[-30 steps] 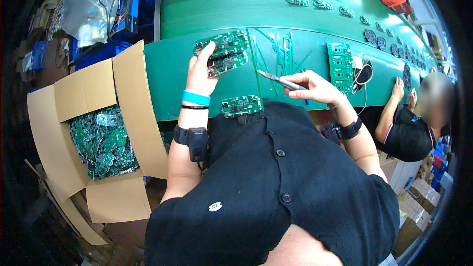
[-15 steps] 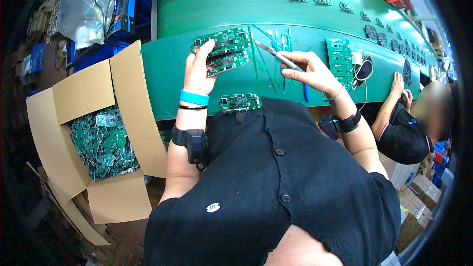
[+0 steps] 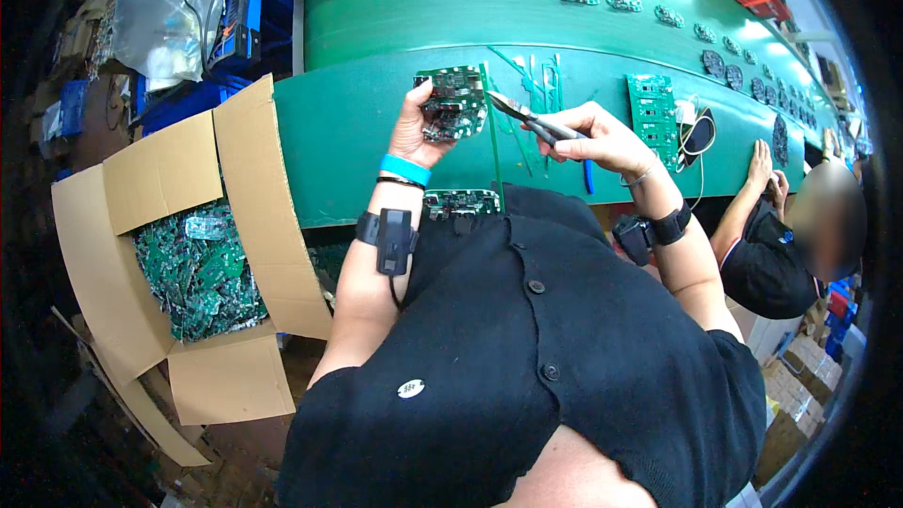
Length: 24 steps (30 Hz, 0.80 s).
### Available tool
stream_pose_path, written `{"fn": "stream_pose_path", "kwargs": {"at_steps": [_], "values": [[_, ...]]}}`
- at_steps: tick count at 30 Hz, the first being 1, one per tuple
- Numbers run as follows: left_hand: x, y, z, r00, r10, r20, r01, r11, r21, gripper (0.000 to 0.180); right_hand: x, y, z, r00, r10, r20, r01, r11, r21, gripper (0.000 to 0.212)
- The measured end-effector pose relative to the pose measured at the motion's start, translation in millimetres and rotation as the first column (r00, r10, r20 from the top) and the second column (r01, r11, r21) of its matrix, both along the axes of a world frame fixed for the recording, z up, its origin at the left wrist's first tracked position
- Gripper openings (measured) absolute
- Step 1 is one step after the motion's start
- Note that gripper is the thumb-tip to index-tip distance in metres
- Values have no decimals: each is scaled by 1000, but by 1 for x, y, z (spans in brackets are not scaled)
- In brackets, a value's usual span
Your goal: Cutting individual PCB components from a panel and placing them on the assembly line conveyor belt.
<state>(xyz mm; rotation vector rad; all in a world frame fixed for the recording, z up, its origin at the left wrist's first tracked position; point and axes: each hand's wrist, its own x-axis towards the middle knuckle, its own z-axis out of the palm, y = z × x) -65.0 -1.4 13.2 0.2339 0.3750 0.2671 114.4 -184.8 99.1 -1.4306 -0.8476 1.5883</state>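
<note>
My left hand [image 3: 418, 125] is closed on green circuit boards [image 3: 453, 87], which hang over the green table with the thumb on their left edge. My right hand [image 3: 594, 138] grips cutting pliers [image 3: 534, 119] by the grey handles. The pliers' jaws are parted and point at the right edge of the boards. A long thin green strip [image 3: 496, 146] runs along that edge; whether it is joined to the boards I cannot tell. Another circuit board [image 3: 461, 201] lies at the table's near edge, in front of my body, partly hidden.
Loose green strips [image 3: 544, 85] lie beyond the pliers. A larger board panel [image 3: 651, 111] and a white cable [image 3: 701, 146] are on the right. At left stands a cardboard box [image 3: 246, 216] full of board pieces. A row of boards [image 3: 624, 2] lines the far side; a co-worker [image 3: 767, 254] sits right.
My left hand has moved right and tilted the boards. The pliers have swung a little right and lower, and their jaws now show parted.
</note>
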Motion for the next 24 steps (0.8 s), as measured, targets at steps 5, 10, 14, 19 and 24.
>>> {"fn": "stream_pose_path", "kwargs": {"at_steps": [5, 10, 14, 19, 24], "values": [[-49, 25, -20, 996, -91, -16, 91, 994, 60, 49, 8, -12, -9, 998, -66, 19, 65, 997, 51, 38], [-99, 26, 5, 893, -443, 80, 425, 888, 174, 44, 5, -25, -25, 979, -199, -31, 199, 980, 0, 37], [-96, 5, -1, 888, -437, -145, 457, 874, 166, 28, 3, -24, -41, 977, -212, 10, 212, 977, -25, 35], [-79, 3, 25, 901, -277, -333, 379, 877, 296, 24, -13, -29, -25, 980, -47, 193, 62, 995, -76, 51], [-70, 15, 27, 902, -262, -343, 372, 876, 308, 22, -29, -36, -26, 990, -52, 129, 66, 993, -102, 55]]}}
